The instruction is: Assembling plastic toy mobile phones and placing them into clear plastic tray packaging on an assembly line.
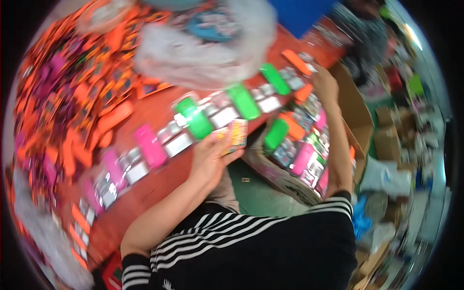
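My left hand (211, 157) is closed around a small stack of yellow and red printed cards (238, 132), held over the table's near edge. Along that edge runs a row of plastic cases, including a green case (194, 118), a pink case (151, 146) and an orange case (297, 62). Clear packs with silvery and white parts (178, 144) lie between them. My right hand (326, 86) reaches to the row's right end, its fingers drawn together beside the orange case. Blur hides what exactly they pinch.
A large heap of orange and purple pieces (104, 92) covers the red table's (140, 191) left side. Behind the row lies a white plastic bag (164, 55). Below my right arm, an open cardboard box (275, 175) holds mixed cases and packs. More cartons (386, 133) stand at right.
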Tool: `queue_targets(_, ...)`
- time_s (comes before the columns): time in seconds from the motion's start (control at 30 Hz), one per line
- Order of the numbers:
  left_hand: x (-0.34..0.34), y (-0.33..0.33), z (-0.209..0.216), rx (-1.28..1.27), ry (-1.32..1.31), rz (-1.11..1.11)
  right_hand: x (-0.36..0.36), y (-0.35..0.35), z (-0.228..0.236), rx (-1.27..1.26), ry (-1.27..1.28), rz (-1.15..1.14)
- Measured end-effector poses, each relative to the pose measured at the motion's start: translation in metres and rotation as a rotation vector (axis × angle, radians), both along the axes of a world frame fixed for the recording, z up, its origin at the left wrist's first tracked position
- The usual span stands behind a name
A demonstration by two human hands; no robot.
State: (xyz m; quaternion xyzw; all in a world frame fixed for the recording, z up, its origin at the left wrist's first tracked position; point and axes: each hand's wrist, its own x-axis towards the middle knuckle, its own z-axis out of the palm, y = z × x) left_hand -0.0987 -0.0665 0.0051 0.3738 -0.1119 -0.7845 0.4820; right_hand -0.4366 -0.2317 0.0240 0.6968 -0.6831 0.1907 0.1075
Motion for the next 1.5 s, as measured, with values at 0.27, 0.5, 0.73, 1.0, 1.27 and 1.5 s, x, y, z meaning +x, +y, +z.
queue_targets(0.27,0.013,0.017,0.009,-0.083,0.051,0.077,0.134,0.118,0.05,0.282,-0.619,0.413)
queue_targets(0.5,0.057,0.034,0.018,-0.049,-0.084,0.124,0.112,0.083,0.032,0.176,-0.548,0.343)
queue_targets(0.73,0.038,0.031,0.017,-0.028,-0.063,0.026,-0.015,0.037,-0.007,-0.16,-0.176,-0.117)
queue_targets(1.0,0.035,0.022,0.012,0.004,-0.082,0.021,-0.04,-0.023,-0.013,0.053,-0.104,-0.214)
queue_targets(1.27,0.031,0.016,0.009,0.036,-0.073,0.056,-0.031,-0.036,0.002,0.036,-0.061,-0.293)
queue_targets(1.5,0.027,0.015,0.008,0.045,-0.057,0.038,-0.045,-0.043,-0.004,0.111,-0.034,-0.232)
